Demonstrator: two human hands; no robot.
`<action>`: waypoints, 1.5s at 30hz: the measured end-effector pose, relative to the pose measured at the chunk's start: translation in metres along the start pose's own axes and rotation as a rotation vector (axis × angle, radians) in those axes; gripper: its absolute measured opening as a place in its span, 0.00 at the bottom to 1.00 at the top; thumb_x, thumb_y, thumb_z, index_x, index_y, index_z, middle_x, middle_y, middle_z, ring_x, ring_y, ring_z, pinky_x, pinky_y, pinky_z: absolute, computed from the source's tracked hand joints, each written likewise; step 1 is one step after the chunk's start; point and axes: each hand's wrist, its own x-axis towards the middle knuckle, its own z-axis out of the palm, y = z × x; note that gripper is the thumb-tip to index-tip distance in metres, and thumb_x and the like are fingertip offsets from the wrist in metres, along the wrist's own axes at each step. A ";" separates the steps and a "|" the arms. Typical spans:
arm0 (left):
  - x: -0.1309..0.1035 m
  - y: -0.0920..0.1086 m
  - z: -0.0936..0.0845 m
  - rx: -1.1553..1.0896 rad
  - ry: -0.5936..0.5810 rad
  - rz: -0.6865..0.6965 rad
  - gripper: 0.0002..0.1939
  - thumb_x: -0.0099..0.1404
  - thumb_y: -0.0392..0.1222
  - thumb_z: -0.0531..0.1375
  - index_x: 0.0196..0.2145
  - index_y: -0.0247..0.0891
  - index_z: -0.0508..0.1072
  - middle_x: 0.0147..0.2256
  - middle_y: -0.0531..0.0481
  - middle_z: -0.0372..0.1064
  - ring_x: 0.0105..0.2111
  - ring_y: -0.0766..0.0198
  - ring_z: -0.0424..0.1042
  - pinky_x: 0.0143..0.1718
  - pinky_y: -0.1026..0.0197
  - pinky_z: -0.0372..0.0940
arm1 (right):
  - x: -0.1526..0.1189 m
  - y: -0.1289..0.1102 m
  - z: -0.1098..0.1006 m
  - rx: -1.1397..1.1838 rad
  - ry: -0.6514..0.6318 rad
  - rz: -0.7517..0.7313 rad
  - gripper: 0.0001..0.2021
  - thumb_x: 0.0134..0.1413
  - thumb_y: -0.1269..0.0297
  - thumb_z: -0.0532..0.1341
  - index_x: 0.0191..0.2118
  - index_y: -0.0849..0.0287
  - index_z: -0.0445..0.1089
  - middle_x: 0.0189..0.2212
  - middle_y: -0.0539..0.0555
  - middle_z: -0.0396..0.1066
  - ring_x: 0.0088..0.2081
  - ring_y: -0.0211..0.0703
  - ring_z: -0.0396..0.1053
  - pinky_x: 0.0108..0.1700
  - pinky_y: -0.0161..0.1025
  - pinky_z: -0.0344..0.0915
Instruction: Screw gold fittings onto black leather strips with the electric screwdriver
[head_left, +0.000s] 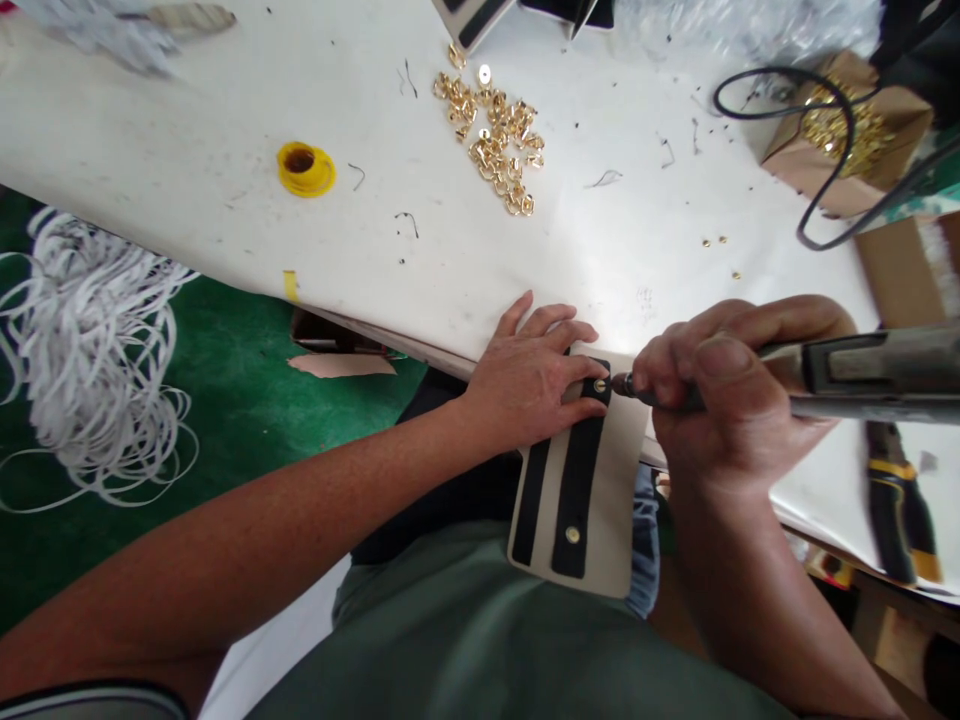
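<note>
A beige panel (616, 500) with black straps lies over the table's front edge, its lower part hanging toward my body. My left hand (532, 375) rests flat on its upper end, fingers spread, thumb and index finger on either side of a gold screw (600, 385) in the black strap (581, 470). A second gold fitting (573, 535) sits near the strap's lower end. My right hand (731, 385) is wrapped round a grey power screwdriver (885, 372) held sideways, its tip close beside the screw; whether they touch is unclear.
Gold hardware pieces (502, 140) lie scattered at the table's back. A yellow tape roll (305, 169) is to the left. At the right are a box of small gold parts (844, 135), a black cable (851, 130) and pliers (900, 505). White strips (112, 350) pile up at lower left.
</note>
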 end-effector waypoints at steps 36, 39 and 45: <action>-0.001 -0.004 0.003 0.019 0.021 0.021 0.17 0.65 0.61 0.69 0.46 0.52 0.84 0.57 0.52 0.75 0.65 0.47 0.64 0.74 0.34 0.41 | 0.016 0.012 -0.011 0.331 -0.034 -0.019 0.19 0.54 0.61 0.73 0.24 0.53 0.61 0.16 0.42 0.59 0.13 0.32 0.53 0.16 0.38 0.63; -0.001 -0.004 0.003 0.021 0.012 0.020 0.18 0.64 0.61 0.69 0.46 0.52 0.84 0.57 0.52 0.75 0.66 0.47 0.64 0.74 0.35 0.41 | 0.017 0.014 -0.011 0.349 -0.046 -0.049 0.17 0.56 0.63 0.71 0.25 0.53 0.62 0.17 0.42 0.60 0.14 0.32 0.54 0.16 0.38 0.64; 0.000 -0.001 0.002 0.031 0.002 0.004 0.17 0.63 0.61 0.70 0.45 0.51 0.84 0.57 0.51 0.76 0.66 0.47 0.64 0.74 0.35 0.41 | 0.011 0.018 -0.010 0.359 -0.006 -0.116 0.15 0.58 0.61 0.70 0.28 0.53 0.62 0.20 0.42 0.60 0.15 0.32 0.56 0.17 0.35 0.61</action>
